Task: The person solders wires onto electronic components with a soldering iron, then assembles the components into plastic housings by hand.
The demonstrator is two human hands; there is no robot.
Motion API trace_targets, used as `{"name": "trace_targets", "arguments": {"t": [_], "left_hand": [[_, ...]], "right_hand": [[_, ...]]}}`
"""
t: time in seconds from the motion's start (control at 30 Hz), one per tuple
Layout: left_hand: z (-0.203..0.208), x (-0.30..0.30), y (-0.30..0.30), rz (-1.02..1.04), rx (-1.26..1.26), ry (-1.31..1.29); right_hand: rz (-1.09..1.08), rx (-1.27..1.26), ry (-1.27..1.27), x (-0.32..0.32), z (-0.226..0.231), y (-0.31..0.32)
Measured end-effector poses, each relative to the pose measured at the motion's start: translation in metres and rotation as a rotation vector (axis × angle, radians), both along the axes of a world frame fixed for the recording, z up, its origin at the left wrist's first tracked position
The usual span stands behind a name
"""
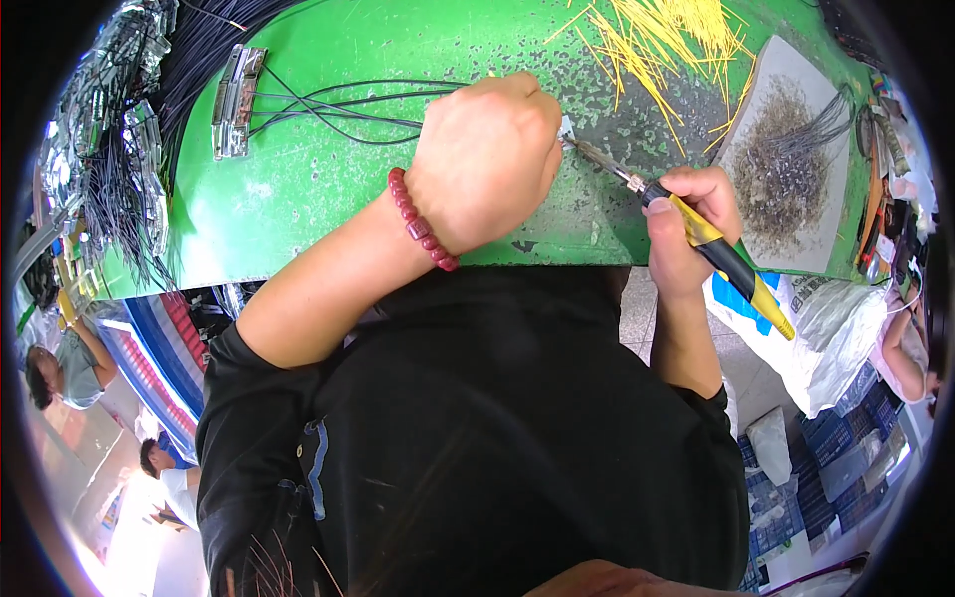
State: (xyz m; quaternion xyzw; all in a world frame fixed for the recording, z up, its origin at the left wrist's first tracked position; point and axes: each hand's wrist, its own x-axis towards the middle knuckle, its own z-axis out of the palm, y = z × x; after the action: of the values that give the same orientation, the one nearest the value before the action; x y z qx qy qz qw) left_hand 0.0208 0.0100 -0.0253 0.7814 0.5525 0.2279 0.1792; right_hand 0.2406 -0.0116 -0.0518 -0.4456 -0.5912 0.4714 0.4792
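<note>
Honestly, soldering step, I'd guess: right hand [693, 219] gripping yellow-black soldering iron [734, 267], tip [571, 142] beside left hand [487, 149], curled over black wires [376, 142] on green surface [328, 214], grip hidden. Next move probably needs steady tip.

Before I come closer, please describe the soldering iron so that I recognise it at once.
Find the green table; toward its right end lies a grey sheet. At this sheet's near left corner, in the right grip, slants the soldering iron. Unlike the thin yellow strands nearby, it has a thick yellow-and-black handle and a narrow metal tip.
</note>
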Motion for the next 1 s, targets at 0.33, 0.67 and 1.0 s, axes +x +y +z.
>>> {"name": "trace_targets", "arguments": {"t": [0.33, 0.67, 1.0], "left_hand": [[-0.001, 0.0, -0.001, 0.013, -0.03, 0.003], [-0.002, -0.004, 0.002, 0.004, -0.029, -0.012], [0.002, -0.013, -0.004, -0.026, -0.022, -0.134]], "right_hand": [[-0.069, 0.039, 0.16, 0.001, -0.007, -0.002], [-0.09, -0.092, -0.134, -0.015, 0.006, -0.002], [0.327, 0.652, -0.684, -0.041, 0.013, 0.043]]}}
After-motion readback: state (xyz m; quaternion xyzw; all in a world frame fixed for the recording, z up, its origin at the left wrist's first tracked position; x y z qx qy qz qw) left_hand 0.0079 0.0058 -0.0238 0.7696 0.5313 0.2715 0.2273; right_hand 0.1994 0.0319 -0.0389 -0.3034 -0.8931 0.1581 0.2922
